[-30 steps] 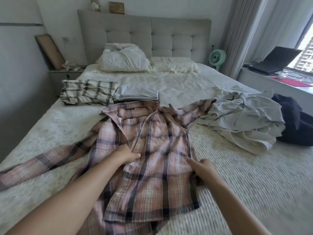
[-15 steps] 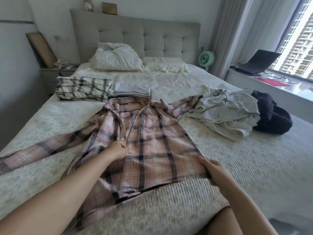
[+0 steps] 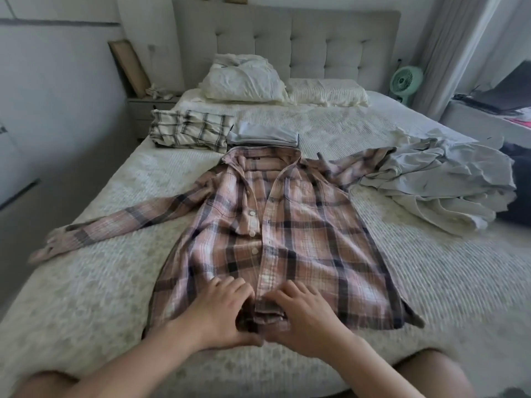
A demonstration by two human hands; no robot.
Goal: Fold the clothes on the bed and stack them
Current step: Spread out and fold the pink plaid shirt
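Observation:
A pink plaid shirt (image 3: 287,239) lies face up and spread flat on the bed (image 3: 115,282), collar toward the headboard. Its left sleeve stretches out to the left; its right sleeve runs under a crumpled pale grey garment (image 3: 445,179). My left hand (image 3: 221,311) and my right hand (image 3: 301,317) sit side by side at the bottom hem, each pinching the fabric on either side of the button placket. Behind the collar lie a folded cream plaid garment (image 3: 189,133) and a folded light blue garment (image 3: 264,136).
A dark garment (image 3: 517,193) lies at the bed's right edge. Two pillows (image 3: 244,81) rest against the tufted headboard. A nightstand (image 3: 149,107) stands at the left, a green fan (image 3: 405,79) and a desk with a laptop (image 3: 505,96) at the right.
My left hand came down from the shirt's chest and my right hand moved in from the right hem; both now meet at the bottom of the placket. The shirt front lies flatter.

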